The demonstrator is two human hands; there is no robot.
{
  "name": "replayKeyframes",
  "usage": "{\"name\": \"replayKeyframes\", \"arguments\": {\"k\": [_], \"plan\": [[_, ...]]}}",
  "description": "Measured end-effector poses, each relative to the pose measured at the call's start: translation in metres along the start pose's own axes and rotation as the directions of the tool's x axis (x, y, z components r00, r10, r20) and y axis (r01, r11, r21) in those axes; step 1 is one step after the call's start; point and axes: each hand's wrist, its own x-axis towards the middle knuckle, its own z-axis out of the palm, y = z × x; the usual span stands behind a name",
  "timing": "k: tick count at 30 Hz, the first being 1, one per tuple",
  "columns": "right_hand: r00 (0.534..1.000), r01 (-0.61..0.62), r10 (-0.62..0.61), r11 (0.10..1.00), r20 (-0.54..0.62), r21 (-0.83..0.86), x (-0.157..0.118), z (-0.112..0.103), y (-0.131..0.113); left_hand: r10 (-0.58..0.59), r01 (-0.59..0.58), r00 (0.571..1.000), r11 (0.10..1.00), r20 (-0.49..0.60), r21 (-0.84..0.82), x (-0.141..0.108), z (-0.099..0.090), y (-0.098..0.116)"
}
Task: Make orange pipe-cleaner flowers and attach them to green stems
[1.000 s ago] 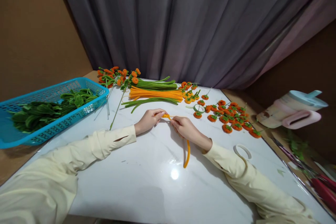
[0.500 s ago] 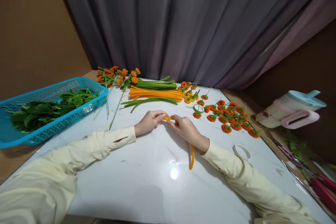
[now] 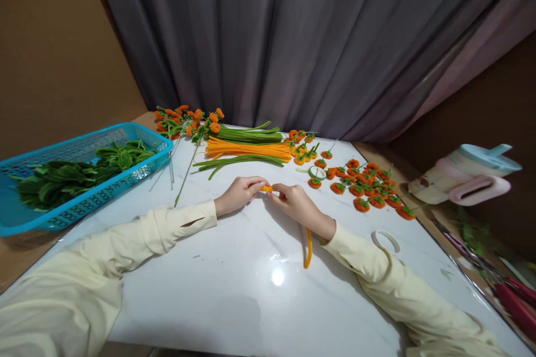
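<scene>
Fingers of the right hand (image 3: 299, 206) have come a little closer to those of the left hand (image 3: 238, 195) than a second ago, and the loose tail of the orange strip (image 3: 309, 251) has swung outward, below the right wrist. Thumb and forefinger of the left pinch one end of the strip's worked part, while the right's fingertips are pressed together on its other side. That part is short, bright yellow-orange and bumpy, seemingly wound on itself, though the fingers cover too much of it to be sure. The tail is fuzzy, thick and gently curved. All this is above the middle of the white table (image 3: 209, 290). Beyond the hands lie an orange bundle (image 3: 251, 148) and green stems (image 3: 251, 135); to the right, orange flower heads (image 3: 364, 184) with green undersides and a white ring (image 3: 386, 241). Farther out are a blue basket (image 3: 109, 189) of green leaves (image 3: 62, 184) and a lidded tumbler (image 3: 454, 167).
</scene>
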Motion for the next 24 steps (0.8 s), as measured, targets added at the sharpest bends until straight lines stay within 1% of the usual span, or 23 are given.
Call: {"name": "replayKeyframes", "arguments": {"k": [8, 13, 24], "plan": [[1.0, 0.001, -0.001, 1.0, 0.001, 0.014, -0.0001, 0.0012, 0.0003, 0.017, -0.017, 1.0, 1.0, 0.01, 0.017, 0.0003, 0.0, 0.0004], [1.0, 0.011, -0.011, 1.0, 0.0, 0.01, -0.0003, 0.0011, 0.0005, 0.051, -0.052, 0.999, 0.997, 0.017, 0.055, -0.0001, 0.0004, 0.0008], [0.999, 0.037, -0.036, 0.999, -0.02, 0.029, -0.001, 0.0018, -0.0006, 0.061, -0.064, 0.998, 0.994, 0.032, 0.087, -0.002, -0.0003, 0.0056]]}}
